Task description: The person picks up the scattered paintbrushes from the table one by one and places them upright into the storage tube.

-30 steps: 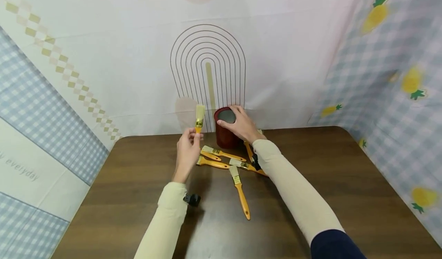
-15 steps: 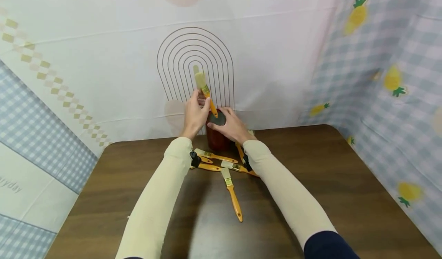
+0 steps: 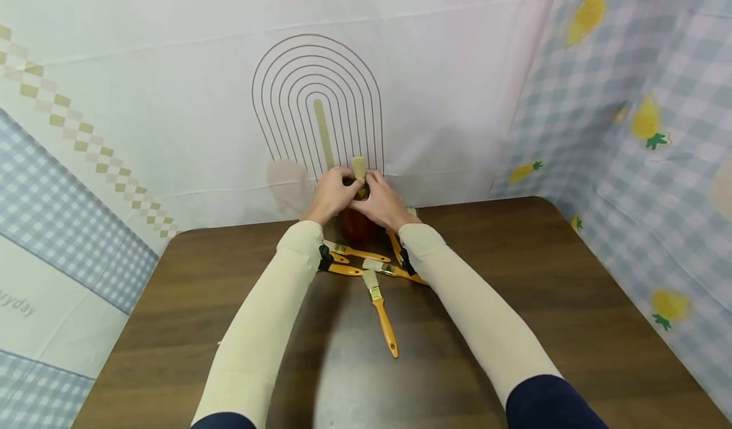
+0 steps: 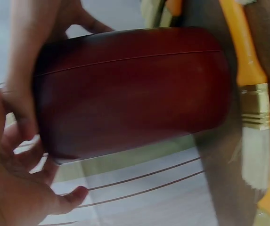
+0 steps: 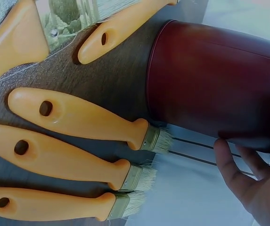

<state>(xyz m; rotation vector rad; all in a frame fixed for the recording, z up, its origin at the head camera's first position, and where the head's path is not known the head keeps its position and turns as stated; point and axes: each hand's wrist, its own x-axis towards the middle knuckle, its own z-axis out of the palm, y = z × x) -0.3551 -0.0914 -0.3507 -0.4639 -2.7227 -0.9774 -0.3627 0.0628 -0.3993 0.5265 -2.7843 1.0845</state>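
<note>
A dark red cylindrical cup [image 3: 357, 225] stands at the table's far edge against the wall. My left hand [image 3: 333, 195] is at its mouth and pinches a paintbrush [image 3: 358, 166], bristles up, handle mostly hidden behind the fingers and inside the cup. On the other side, my right hand [image 3: 382, 201] holds the cup's rim, thumb toward me. The left wrist view shows the cup's side [image 4: 135, 94] with fingers around its rim end. In the right wrist view, fingertips [image 5: 223, 150] lie right at the cup wall.
Several orange-handled paintbrushes lie before the cup, including one pointing toward me [image 3: 385, 324] and one under the right sleeve [image 3: 400, 272]. Another lies crosswise [image 3: 366, 254]. A patterned cloth wall [image 3: 446, 98] rises directly behind the brown wooden table [image 3: 486, 378].
My left hand has carried the paintbrush rightward to the cup, and the brush has dropped lower into its mouth. The right hand has stayed on the cup. The head view has shifted slightly.
</note>
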